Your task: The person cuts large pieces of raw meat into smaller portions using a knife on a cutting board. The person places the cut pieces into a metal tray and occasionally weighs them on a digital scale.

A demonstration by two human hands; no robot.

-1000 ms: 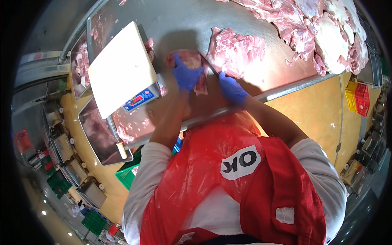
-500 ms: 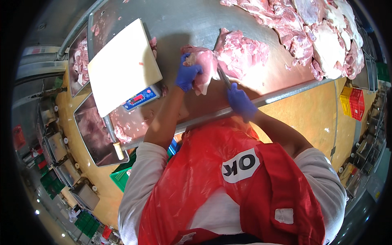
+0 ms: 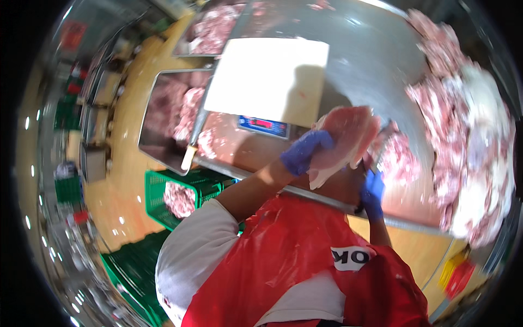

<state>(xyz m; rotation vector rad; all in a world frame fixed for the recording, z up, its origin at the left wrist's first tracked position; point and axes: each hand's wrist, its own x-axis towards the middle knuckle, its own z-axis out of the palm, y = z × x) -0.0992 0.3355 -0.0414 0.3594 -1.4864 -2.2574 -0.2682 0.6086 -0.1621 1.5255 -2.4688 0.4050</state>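
My left hand point(image 3: 308, 151), in a blue glove, is closed on the edge of a thick slab of pink raw meat point(image 3: 348, 133) and holds it up above the steel table point(image 3: 376, 52). My blue-gloved right hand point(image 3: 372, 191) is wrapped round a knife point(image 3: 377, 161) near the table's front edge. Motion blurs the blade, which points away from me. Just beyond it lies another chunk of meat point(image 3: 402, 158) on the table, apart from the lifted slab.
A white cutting board point(image 3: 261, 76) rests over a blue digital scale point(image 3: 264, 126) to the left. Past it are metal pans of meat point(image 3: 158, 117), a long tool with a pale handle point(image 3: 188, 158) and a green crate point(image 3: 156, 199). Large meat cuts point(image 3: 479, 158) cover the right.
The slab in my left hand has come up off the table, away from the other chunk. My view has swung left, showing more of the pans and green crate.
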